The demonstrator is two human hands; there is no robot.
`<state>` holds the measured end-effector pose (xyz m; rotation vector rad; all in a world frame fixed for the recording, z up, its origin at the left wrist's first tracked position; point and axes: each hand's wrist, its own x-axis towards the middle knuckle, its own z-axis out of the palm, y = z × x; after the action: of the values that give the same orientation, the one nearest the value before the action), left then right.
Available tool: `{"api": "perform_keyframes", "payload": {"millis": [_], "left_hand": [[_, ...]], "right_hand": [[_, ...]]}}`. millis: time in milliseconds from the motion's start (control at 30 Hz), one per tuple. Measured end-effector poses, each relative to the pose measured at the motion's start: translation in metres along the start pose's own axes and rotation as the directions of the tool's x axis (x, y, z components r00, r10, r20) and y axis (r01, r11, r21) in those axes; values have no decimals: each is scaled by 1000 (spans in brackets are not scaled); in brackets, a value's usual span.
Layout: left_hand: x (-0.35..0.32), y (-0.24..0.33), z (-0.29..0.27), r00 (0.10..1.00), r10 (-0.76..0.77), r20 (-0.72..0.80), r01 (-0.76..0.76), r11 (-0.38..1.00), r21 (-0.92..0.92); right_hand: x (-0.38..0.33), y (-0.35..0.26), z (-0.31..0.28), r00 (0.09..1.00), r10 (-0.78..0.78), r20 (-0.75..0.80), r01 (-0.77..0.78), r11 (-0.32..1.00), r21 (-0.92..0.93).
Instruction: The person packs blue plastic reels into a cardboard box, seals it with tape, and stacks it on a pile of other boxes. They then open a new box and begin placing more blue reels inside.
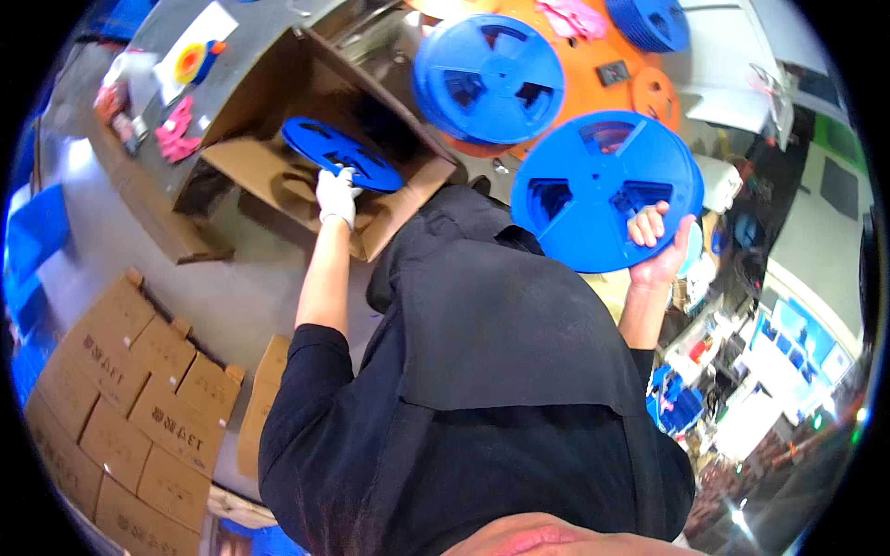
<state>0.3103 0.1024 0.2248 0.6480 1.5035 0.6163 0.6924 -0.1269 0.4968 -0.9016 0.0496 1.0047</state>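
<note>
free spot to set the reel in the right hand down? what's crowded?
Bare: grey floor between open cardboard box and closed cartons. Crowded: bench top right, with blue reel on orange reels. Left hand fills the box opening.

blue reel (339, 153) tilted inside open carton; 2nd blue reel (604, 190) upright, held.

So my left hand (336, 195) has one reel (339, 153) inside the open cardboard box (278, 176). Right of the box, my right hand (660, 250) holds a second reel (607, 190) up. A third reel (489, 79) sits behind that one, just right of the box. Closed cartons (130, 398) are stacked well in front-left of the box.
</note>
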Motion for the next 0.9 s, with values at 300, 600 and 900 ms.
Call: {"api": "perform_keyframes", "payload": {"millis": [300, 600, 900], "left_hand": [[83, -40, 27, 985, -126, 121, 100, 974, 202], [-11, 63, 81, 304, 759, 576, -931, 109, 348], [-75, 116, 130, -283, 618, 734, -876, -478, 64]], "right_hand": [[-4, 5, -3, 978, -92, 189, 84, 995, 50], [6, 4, 7, 917, -156, 368, 81, 974, 211], [22, 7, 22, 889, -121, 442, -25, 951, 309]]}}
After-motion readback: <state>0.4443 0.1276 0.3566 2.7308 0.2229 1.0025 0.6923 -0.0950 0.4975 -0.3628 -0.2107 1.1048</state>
